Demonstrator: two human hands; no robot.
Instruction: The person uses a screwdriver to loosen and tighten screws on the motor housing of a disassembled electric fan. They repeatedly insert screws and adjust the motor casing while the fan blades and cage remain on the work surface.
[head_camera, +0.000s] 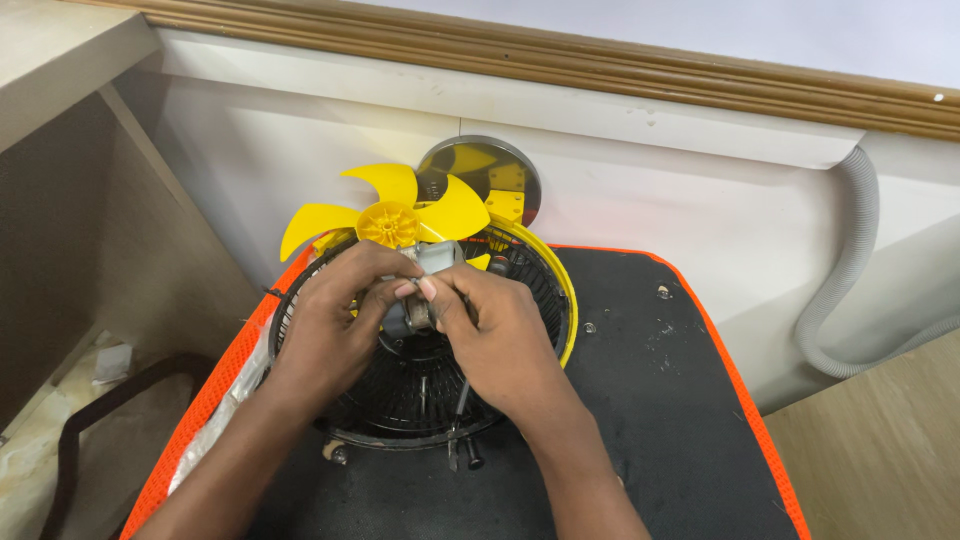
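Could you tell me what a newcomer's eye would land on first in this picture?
The bright yellow fan blade stands out at top centre, just above both hands. The left hand and right hand meet around a small grey motor over a round black fan grille, which lies on a dark mat with an orange edge.

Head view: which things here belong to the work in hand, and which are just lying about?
In hand:
- left hand and right hand, both on the grey motor
- yellow fan blade
- black fan grille

Lying about:
- loose screws on the black mat
- grey hose
- round metal plate
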